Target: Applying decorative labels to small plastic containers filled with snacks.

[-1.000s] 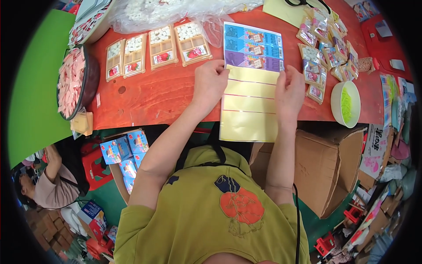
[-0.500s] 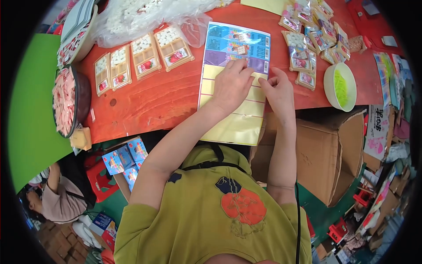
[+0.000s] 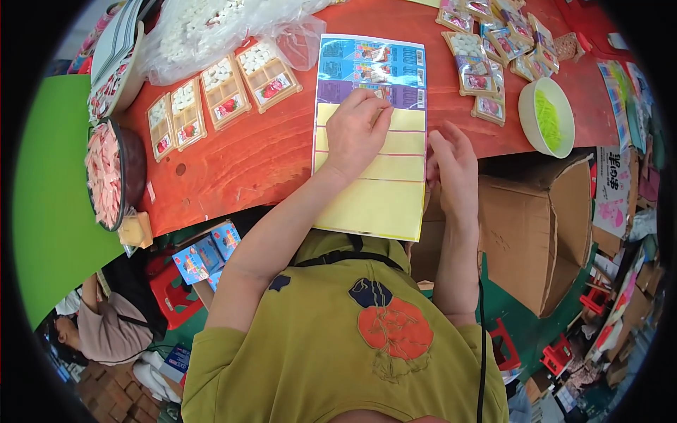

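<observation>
Sticker sheet (image 3: 370, 166) taken as landmark. It lies flat on the red tabletop (image 3: 240, 151), long axis running away from the person; near end overhangs the tabletop edge above the person's chest. Far part carries printed labels in blue and purple rows; near part is bare yellow backing divided by thin lines.

Left hand (image 3: 356, 130): palm down on the sheet, on the upper yellow rows, fingertips reaching the purple row. Fingers extended and pressed flat, not closed around anything.

Right hand (image 3: 451, 166): at the sheet's right edge, about level with the middle yellow rows. Fingers loosely curled against the edge; cannot tell whether they pinch the sheet or a label.

Left of the sheet: four small tray packs (image 3: 222, 95) in a slanted row, each with white pieces and a red picture. Beyond them, a clear plastic bag (image 3: 226, 32) of white pieces. Farther left, a dark round bowl (image 3: 134, 166) of pink pieces at the tabletop's end.

Right of the sheet's far end: loose heap of sealed small packets (image 3: 486, 60). Right of the sheet's middle: white bowl (image 3: 529, 116) holding green bits, near the tabletop edge.

Below and right of the sheet: open cardboard box (image 3: 543, 233) on the floor. Lower left, well apart from the sheet: another person (image 3: 99, 331), crouched.
</observation>
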Tool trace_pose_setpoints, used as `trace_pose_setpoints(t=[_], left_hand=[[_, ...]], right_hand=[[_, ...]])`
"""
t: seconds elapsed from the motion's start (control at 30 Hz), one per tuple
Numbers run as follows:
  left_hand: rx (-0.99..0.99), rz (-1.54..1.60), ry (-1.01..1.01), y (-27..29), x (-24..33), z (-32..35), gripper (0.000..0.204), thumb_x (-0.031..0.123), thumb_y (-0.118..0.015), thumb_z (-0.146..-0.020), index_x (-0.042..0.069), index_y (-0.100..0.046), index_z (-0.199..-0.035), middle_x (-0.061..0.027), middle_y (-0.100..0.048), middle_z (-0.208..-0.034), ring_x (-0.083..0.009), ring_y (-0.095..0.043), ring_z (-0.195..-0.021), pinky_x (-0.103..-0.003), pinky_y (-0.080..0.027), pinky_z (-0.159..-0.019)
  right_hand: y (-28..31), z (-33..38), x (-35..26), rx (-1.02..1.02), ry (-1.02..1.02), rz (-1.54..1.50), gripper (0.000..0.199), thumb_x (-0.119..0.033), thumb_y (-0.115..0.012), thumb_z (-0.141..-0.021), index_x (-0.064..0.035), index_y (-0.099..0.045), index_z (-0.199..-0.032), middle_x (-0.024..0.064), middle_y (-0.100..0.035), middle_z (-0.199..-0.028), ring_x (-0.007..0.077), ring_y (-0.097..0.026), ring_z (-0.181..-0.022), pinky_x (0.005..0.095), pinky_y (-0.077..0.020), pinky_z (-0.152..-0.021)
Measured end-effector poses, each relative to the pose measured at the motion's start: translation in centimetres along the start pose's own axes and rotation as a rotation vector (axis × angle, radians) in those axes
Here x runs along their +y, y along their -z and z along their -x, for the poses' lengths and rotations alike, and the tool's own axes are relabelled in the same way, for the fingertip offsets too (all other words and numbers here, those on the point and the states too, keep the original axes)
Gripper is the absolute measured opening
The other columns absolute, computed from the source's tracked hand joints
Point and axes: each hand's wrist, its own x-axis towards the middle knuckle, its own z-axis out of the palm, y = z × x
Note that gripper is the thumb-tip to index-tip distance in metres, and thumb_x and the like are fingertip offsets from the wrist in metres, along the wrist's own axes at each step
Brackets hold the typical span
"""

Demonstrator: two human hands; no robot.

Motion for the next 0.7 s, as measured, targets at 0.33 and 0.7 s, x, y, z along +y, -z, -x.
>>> trace_pose_setpoints(t=[0.33,0.7], left_hand=[[-0.1,0.282,-0.13,-0.3,-0.1,-0.2,0.008,0.003,-0.069,-0.083,0.0,-0.067,-0.09,-0.0108,-0.062,-0.09,-0.0279,-0.063,-0.08,-0.035,-0.052,-0.069],[-0.047,0.192,-0.306,-1.9,0.8,-0.6,0.012,-0.002,-0.069,-0.081,-0.004,-0.066,-0.093,-0.0121,-0.063,-0.095,-0.0283,-0.062,-0.088,-0.035,-0.051,-0.076]], right_hand=[[0.4,-3.6,-0.4,-0.194,-0.094,0.035,0.026,-0.017,-0.062,-0.094,-0.0005,-0.064,-0.113,-0.005,-0.056,-0.07,0.002,-0.046,-0.055,0.019,-0.0345,-0.048],[0.5,-4.8,1.8,-0.206,0.319,0.25,0.013,-0.008,-0.061,-0.095,-0.0015,-0.067,-0.104,-0.0027,-0.058,-0.084,0.0056,-0.052,-0.071,0.0202,-0.0407,-0.061]])
